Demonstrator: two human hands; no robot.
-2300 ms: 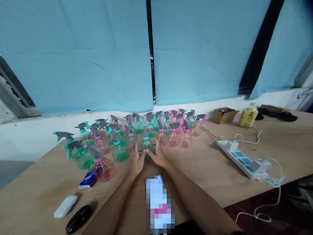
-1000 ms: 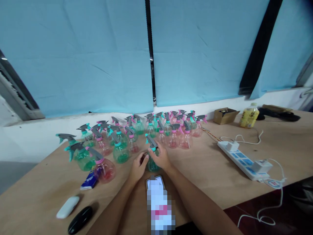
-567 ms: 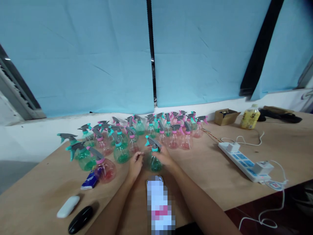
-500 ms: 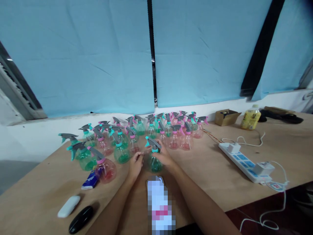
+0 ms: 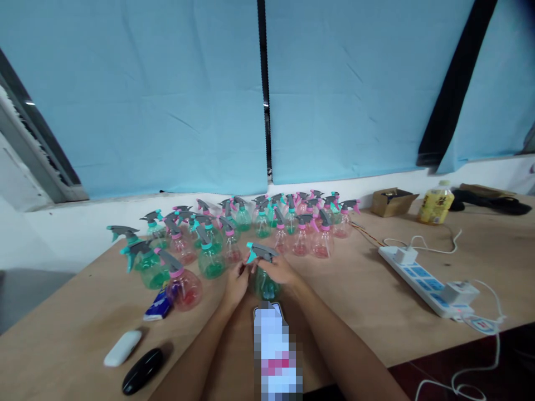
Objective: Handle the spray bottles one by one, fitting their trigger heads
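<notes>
A green spray bottle (image 5: 267, 287) with a grey and turquoise trigger head stands upright on the table in front of me. My right hand (image 5: 283, 270) is wrapped around its neck from the right, just under the head. My left hand (image 5: 236, 283) is at the bottle's left side, fingers curled together close to the collar. Whatever those fingers pinch, if anything, is hidden. Nearest on the left are another green spray bottle (image 5: 212, 266) and a pink spray bottle (image 5: 184, 289). A phone (image 5: 273, 340), its screen blurred, lies between my forearms.
Several more pink and green spray bottles (image 5: 301, 242) are grouped along the wall. At left lie a blue packet (image 5: 159, 306), a white case (image 5: 122, 348) and a black case (image 5: 142, 371). A power strip (image 5: 422, 281), cardboard box (image 5: 392, 203) and yellow drink bottle (image 5: 435, 206) occupy the right.
The spray head has turned slightly, and my right hand now reaches further over the bottle's neck. My left hand has come closer to the bottle. The view has shifted a little.
</notes>
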